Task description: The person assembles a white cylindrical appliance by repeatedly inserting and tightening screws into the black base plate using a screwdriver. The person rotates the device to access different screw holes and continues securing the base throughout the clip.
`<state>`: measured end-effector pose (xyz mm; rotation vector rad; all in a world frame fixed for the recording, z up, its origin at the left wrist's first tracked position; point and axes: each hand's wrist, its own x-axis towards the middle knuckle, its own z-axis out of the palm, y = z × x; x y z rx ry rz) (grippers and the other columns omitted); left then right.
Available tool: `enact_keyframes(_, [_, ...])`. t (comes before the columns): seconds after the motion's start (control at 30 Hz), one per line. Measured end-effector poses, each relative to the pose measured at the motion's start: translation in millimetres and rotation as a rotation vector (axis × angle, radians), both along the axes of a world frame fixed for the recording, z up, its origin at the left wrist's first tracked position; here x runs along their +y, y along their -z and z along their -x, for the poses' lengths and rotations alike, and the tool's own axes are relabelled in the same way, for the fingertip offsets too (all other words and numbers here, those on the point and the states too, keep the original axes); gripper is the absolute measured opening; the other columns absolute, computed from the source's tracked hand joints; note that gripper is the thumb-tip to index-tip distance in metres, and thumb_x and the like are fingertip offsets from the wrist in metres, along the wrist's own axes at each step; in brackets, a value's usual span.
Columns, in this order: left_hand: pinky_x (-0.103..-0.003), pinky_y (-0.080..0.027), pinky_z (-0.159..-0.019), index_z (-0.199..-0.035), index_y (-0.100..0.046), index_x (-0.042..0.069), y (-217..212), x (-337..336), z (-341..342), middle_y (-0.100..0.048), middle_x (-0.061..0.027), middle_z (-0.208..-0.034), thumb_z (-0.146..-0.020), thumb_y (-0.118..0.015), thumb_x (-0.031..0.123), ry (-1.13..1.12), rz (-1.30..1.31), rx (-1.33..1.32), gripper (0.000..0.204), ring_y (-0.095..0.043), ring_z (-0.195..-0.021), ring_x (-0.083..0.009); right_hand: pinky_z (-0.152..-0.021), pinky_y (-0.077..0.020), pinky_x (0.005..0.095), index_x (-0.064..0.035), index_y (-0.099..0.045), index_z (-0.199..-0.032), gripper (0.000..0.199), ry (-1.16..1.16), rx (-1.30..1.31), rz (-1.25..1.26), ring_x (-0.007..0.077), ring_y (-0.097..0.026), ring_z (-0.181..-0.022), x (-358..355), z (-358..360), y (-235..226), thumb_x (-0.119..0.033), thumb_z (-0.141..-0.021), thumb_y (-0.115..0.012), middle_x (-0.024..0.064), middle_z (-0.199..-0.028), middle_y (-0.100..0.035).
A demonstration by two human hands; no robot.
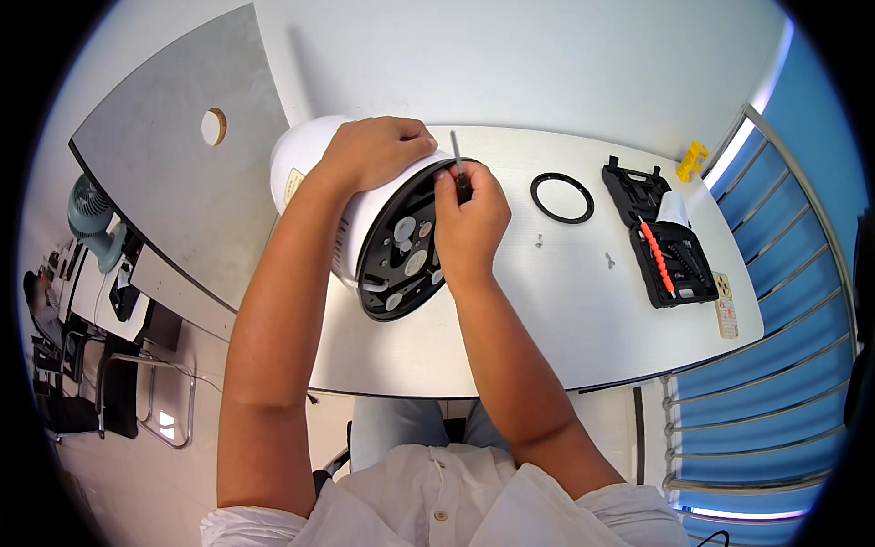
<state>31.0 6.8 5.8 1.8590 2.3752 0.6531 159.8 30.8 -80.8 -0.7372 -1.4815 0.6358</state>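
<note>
A white rounded appliance [353, 219] lies tipped on its side on the white table, its black underside [401, 244] turned toward me and to the right. Round pale pads and small metal parts show on that underside. My left hand [385, 150] grips the top of the white body, with some fingertips hidden. In my right hand [476, 214], at the upper rim of the black base, is a small screwdriver [463, 185] with a dark handle; its thin metal shaft points up. Whether it touches the base, I cannot tell.
Right of my hands lie a black ring [591, 211] and small loose screws [540, 242]. Farther right are an open black tool case [649, 290] with an orange flexible shaft [655, 256], a remote control [725, 314] and a yellow object [693, 161]. A metal railing [825, 232] borders the right.
</note>
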Motion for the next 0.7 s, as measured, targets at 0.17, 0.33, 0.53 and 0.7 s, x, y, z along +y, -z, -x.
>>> enact_keyframes(0.17, [-0.034,-0.047,-0.085,-0.104,-0.072,0.02,-3,-3,-4,-0.071,-0.0079,-0.1,-0.086,-0.048,0.046,-0.025,0.02,-0.005,0.04,-0.064,-0.094,-0.0257,-0.062,-0.0488,0.0324,-0.0009,-0.062,-0.088,0.008,-0.144,0.151,0.302,0.0167,-0.059,-0.067,-9,-1,-12,-0.008,-0.085,-0.064,0.0067,-0.077,-0.062])
enact_keyframes(0.33, [-0.034,-0.047,-0.085,-0.104,-0.072,0.019,-2,-3,-3,-0.071,-0.0078,-0.1,-0.087,-0.048,0.046,-0.018,0.001,-0.001,0.04,-0.064,-0.094,-0.0253,-0.063,-0.0489,0.0302,-0.0001,-0.063,-0.09,0.009,-0.129,0.177,0.252,0.0148,-0.059,-0.067,-9,1,-6,-0.007,-0.085,-0.065,0.0064,-0.079,-0.063])
enact_keyframes(0.53, [-0.034,-0.047,-0.085,-0.104,-0.072,0.019,-2,-5,-1,-0.071,-0.0075,-0.1,-0.086,-0.048,0.047,-0.013,-0.003,0.0,0.041,-0.064,-0.095,-0.0254,-0.065,-0.0495,0.0316,-0.0007,-0.063,-0.089,0.009,-0.088,0.124,0.125,0.0181,-0.061,-0.07,-6,-2,3,-0.008,-0.085,-0.066,0.0078,-0.081,-0.065])
enact_keyframes(0.7, [-0.034,-0.047,-0.085,-0.104,-0.072,0.019,0,-4,-1,-0.071,-0.0072,-0.1,-0.087,-0.048,0.046,-0.011,-0.012,-0.001,0.041,-0.064,-0.094,-0.0255,-0.065,-0.049,0.0333,-0.0025,-0.064,-0.088,0.009,-0.009,-0.005,-0.038,0.0227,-0.062,-0.073,-3,-7,2,-0.009,-0.083,-0.068,0.0076,-0.081,-0.065])
